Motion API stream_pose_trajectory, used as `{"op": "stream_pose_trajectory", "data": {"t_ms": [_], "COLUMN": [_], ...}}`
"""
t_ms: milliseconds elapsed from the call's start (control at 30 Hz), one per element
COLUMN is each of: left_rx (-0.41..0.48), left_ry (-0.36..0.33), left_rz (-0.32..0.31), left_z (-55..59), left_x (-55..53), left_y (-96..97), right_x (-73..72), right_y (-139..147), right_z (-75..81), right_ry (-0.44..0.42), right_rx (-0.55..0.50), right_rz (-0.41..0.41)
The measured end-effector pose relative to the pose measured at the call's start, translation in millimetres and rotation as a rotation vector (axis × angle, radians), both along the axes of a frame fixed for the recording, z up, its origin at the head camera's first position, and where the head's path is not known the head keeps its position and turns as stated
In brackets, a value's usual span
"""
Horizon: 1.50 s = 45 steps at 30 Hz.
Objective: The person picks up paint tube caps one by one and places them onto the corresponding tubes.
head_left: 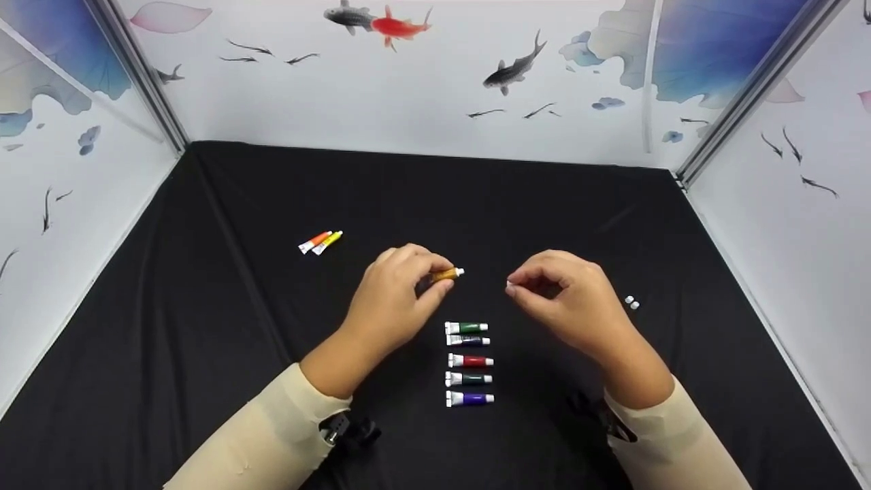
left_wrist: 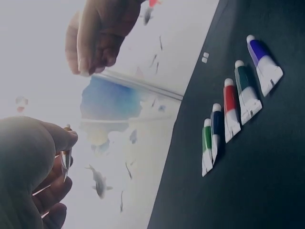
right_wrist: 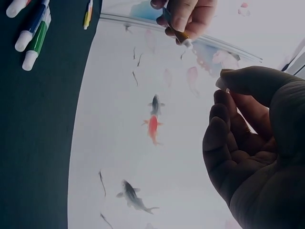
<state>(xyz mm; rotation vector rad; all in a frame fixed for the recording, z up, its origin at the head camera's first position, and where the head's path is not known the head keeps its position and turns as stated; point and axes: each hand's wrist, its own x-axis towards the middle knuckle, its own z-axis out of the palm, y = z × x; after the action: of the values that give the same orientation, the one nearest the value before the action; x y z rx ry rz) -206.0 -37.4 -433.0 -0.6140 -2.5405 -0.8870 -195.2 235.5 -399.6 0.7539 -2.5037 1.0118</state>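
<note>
My left hand pinches a small ochre paint tube between thumb and fingers, its white nozzle end pointing right. Across a short gap, my right hand holds a small white cap between thumb and fingertip; the right wrist view shows this cap partly hidden by the fingers. Below and between the hands lies a column of paint tubes with white ends to the right: green, dark blue, red, dark green and violet.
An orange tube and a yellow tube lie together at the left on the black cloth. Two white caps lie right of my right hand. White panels printed with fish enclose the back and sides.
</note>
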Motion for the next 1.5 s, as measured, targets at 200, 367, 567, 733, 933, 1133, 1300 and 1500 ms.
{"op": "stream_pose_trajectory", "data": {"t_ms": [200,367,567,733,933,1133,1300,1500], "left_rx": [-0.008,-0.002,0.000,-0.005,-0.008,0.006,0.017,0.021], "left_ry": [0.032,0.073,0.091,0.100,0.100,0.124,0.144,0.147], "left_rz": [-0.037,-0.070,-0.098,-0.114,-0.128,-0.145,-0.156,-0.163], "left_z": [4.2,6.5,8.7,9.5,8.7,8.7,10.0,9.9], "left_x": [6.0,10.1,17.2,21.0,24.9,27.6,29.2,29.2], "left_y": [4.1,6.9,9.7,12.7,14.7,16.1,17.1,17.3], "right_x": [3.7,5.5,9.0,11.6,13.6,14.7,15.5,15.5], "right_y": [-3,-6,-11,-14,-17,-19,-20,-21], "right_z": [1.8,2.1,2.4,1.6,0.2,0.6,0.8,1.2], "right_ry": [0.039,0.075,0.110,0.135,0.151,0.130,0.137,0.154], "right_rx": [-0.009,-0.036,-0.068,-0.074,-0.066,-0.055,-0.059,-0.066], "right_rz": [0.020,0.052,0.100,0.117,0.127,0.135,0.148,0.159]}}
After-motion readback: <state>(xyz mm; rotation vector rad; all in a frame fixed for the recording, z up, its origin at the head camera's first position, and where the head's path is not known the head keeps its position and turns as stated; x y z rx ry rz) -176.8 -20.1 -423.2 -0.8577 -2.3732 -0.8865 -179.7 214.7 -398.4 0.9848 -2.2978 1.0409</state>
